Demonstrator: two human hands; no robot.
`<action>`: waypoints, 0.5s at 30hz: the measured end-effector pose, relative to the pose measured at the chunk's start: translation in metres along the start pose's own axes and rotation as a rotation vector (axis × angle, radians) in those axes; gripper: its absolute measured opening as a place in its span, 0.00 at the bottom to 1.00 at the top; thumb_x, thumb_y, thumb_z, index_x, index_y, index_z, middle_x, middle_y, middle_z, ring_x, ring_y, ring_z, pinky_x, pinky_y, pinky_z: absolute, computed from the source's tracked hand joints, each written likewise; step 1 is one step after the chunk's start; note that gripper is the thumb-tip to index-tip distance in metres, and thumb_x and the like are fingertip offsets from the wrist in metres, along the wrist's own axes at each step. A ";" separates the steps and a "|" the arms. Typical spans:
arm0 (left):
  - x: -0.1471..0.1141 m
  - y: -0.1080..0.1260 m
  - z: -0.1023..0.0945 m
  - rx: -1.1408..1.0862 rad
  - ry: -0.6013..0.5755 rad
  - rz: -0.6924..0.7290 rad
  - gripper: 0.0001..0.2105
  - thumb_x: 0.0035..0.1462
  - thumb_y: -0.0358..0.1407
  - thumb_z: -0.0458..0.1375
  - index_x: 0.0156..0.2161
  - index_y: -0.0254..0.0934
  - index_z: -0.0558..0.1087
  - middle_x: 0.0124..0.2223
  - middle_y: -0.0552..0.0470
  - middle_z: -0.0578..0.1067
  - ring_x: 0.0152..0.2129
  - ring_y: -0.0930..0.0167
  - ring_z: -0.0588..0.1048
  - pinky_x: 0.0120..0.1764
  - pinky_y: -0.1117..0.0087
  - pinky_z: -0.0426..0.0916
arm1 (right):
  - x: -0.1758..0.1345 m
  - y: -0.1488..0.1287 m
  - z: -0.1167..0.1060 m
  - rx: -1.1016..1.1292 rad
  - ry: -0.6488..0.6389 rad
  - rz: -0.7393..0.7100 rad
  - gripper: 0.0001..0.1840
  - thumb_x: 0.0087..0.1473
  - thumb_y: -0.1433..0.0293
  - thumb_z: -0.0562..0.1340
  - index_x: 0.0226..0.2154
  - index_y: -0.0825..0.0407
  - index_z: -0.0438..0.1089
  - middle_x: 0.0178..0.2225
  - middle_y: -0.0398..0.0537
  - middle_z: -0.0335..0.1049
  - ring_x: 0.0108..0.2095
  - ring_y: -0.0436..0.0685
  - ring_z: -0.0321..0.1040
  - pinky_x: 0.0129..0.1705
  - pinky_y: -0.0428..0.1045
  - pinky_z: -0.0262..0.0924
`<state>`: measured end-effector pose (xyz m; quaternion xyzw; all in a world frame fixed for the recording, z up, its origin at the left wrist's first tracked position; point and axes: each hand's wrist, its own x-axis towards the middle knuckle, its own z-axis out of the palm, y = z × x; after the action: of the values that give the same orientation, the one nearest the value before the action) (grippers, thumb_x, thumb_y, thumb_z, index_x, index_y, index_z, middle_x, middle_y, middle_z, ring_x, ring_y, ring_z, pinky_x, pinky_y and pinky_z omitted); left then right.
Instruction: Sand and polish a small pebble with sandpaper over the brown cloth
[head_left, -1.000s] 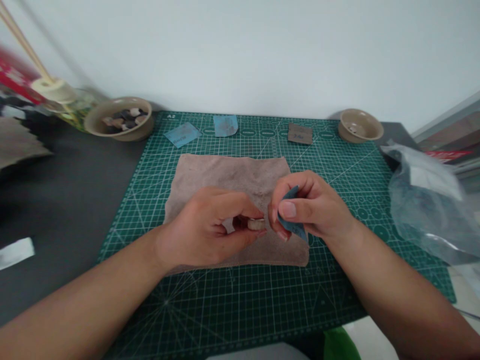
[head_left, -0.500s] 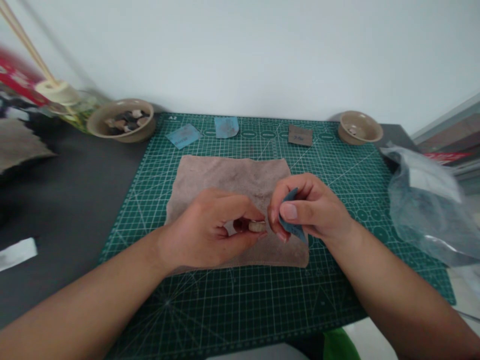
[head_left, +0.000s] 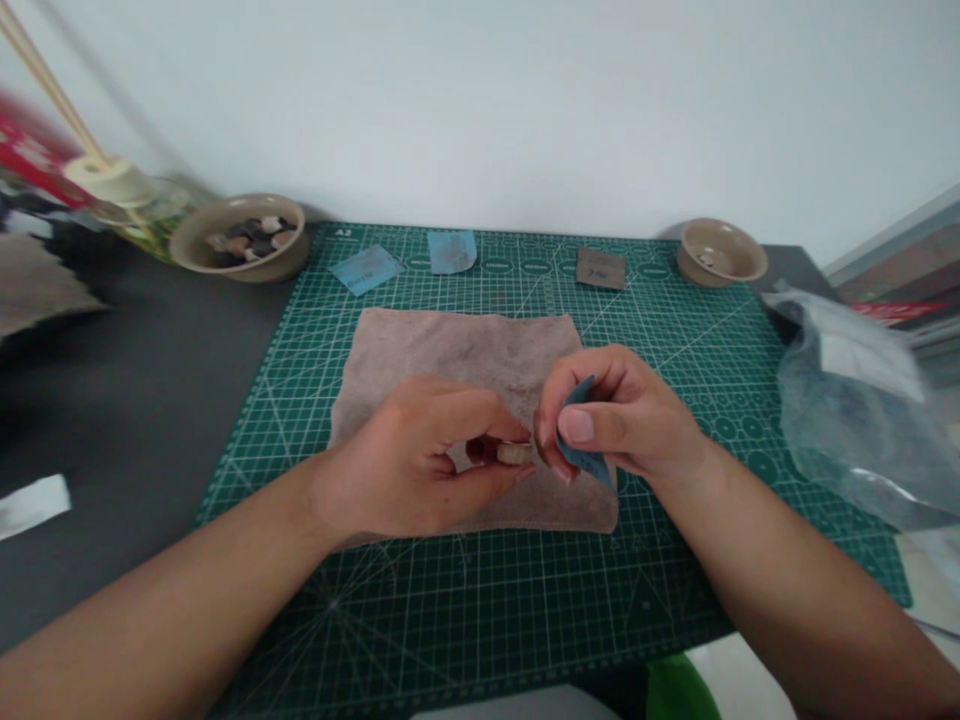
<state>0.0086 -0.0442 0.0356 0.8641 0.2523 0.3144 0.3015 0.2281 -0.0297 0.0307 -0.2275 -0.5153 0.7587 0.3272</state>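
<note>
Between the thumb and forefinger of my left hand (head_left: 420, 455) is a small, pale, flat stone (head_left: 514, 454). My right hand (head_left: 615, 415) pinches a bent piece of blue-grey sandpaper (head_left: 583, 455), its thumb pressing on the near face. The two hands are close together, with a narrow gap between the stone and the right fingers. Both are held over a brownish-pink cloth (head_left: 465, 345), which lies on a green cutting mat (head_left: 420, 620).
Along the mat's back edge lie two blue sandpaper pieces (head_left: 367, 270) and a brown one (head_left: 601, 268). A bowl of stones (head_left: 244, 265) stands back left, another bowl (head_left: 720, 265) back right. At right is a clear plastic bag (head_left: 862, 430); a reed diffuser (head_left: 112, 185) stands far left.
Almost nothing differs. Both hands keep their grip and place, and the whole view has shifted very slightly.
</note>
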 end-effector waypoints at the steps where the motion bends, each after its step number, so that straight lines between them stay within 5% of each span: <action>1: 0.000 0.000 0.000 -0.001 -0.003 0.002 0.07 0.55 0.25 0.62 0.36 0.39 0.73 0.29 0.56 0.79 0.22 0.76 0.76 0.25 0.77 0.67 | 0.000 0.000 0.000 -0.006 0.000 -0.002 0.13 0.50 0.62 0.72 0.27 0.55 0.75 0.20 0.44 0.75 0.18 0.49 0.68 0.20 0.42 0.61; 8: -0.003 0.001 0.002 0.010 0.023 0.030 0.04 0.57 0.28 0.63 0.35 0.38 0.73 0.27 0.56 0.78 0.20 0.77 0.74 0.22 0.77 0.64 | -0.001 0.002 -0.001 -0.023 -0.008 0.006 0.13 0.51 0.62 0.72 0.29 0.55 0.75 0.21 0.44 0.74 0.19 0.49 0.68 0.21 0.43 0.61; 13: 0.019 -0.001 -0.003 0.017 0.083 0.059 0.04 0.57 0.31 0.64 0.34 0.38 0.73 0.25 0.57 0.76 0.19 0.78 0.72 0.22 0.76 0.63 | -0.001 0.001 -0.001 -0.013 -0.020 -0.009 0.13 0.52 0.62 0.72 0.29 0.55 0.75 0.21 0.44 0.75 0.20 0.49 0.68 0.21 0.43 0.61; 15: 0.003 -0.006 -0.005 -0.002 0.119 0.042 0.04 0.58 0.32 0.65 0.36 0.39 0.73 0.26 0.57 0.77 0.20 0.77 0.73 0.23 0.76 0.65 | -0.001 0.000 0.000 -0.012 -0.012 -0.009 0.13 0.51 0.62 0.72 0.28 0.55 0.75 0.21 0.44 0.74 0.19 0.48 0.68 0.20 0.42 0.61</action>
<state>0.0054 -0.0365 0.0357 0.8487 0.2512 0.3718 0.2800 0.2285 -0.0307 0.0307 -0.2226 -0.5228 0.7554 0.3263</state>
